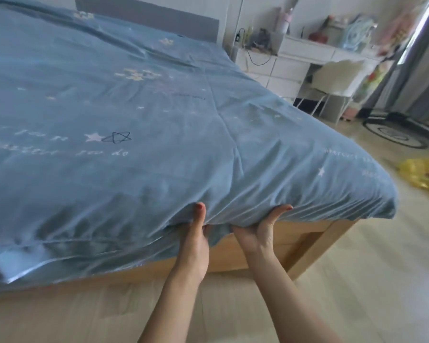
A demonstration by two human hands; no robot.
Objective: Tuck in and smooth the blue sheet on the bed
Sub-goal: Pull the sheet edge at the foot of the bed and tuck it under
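A blue sheet (144,115) printed with stars and white lettering covers the whole bed on its wooden frame (302,236). At the near foot edge, my left hand (196,241) grips a bunched fold of the sheet, thumb on top and fingers hidden underneath. Beside it to the right, my right hand (260,231) holds the mattress edge palm up, thumb pressed into the sheet, fingers hidden under it. The edge is lifted here and the cloth creases around both hands. Left of the hands, the sheet's loose edge hangs over the frame.
A grey headboard (144,13) stands at the far end. White drawers and a cluttered desk (307,55) with a white chair (337,78) line the right wall. A yellow bag (424,177) and a dark round mat (394,134) lie on the pale wooden floor.
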